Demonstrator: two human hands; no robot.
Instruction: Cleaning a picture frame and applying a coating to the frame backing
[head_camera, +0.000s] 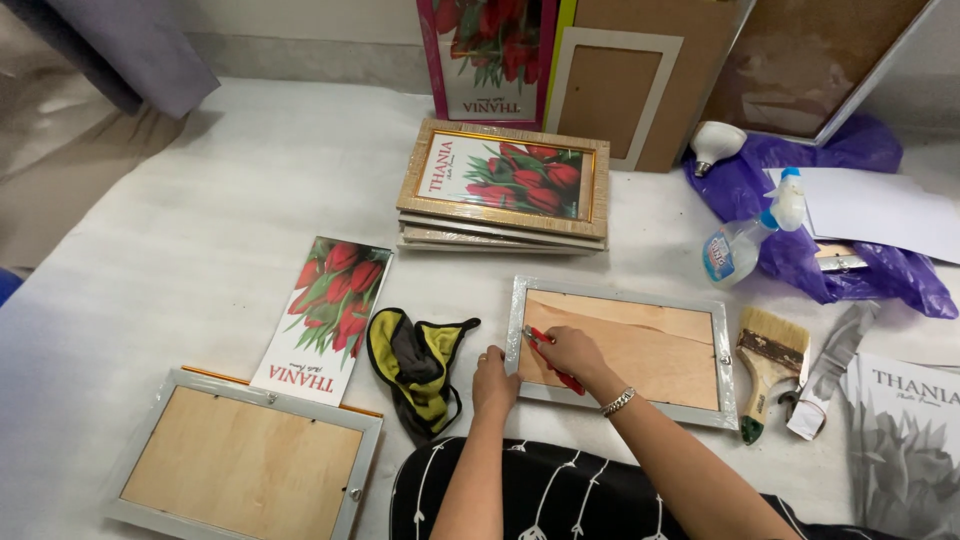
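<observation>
A silver picture frame (722, 400) lies face down in front of me, its wooden backing board up. My right hand (570, 352) rests on the board's left part and grips a red-handled tool (541, 341) pointed at the frame's left edge. My left hand (494, 382) presses its fingertips on the table at the frame's left edge. A yellow and grey cloth (415, 368) lies just left of that hand.
A second face-down frame (245, 458) lies at the near left, a tulip print (325, 318) beside it. A stack of frames (505, 190) sits further back. At the right are a paintbrush (768, 362), spray bottle (742, 240), purple bag (850, 255) and light bulb (714, 144).
</observation>
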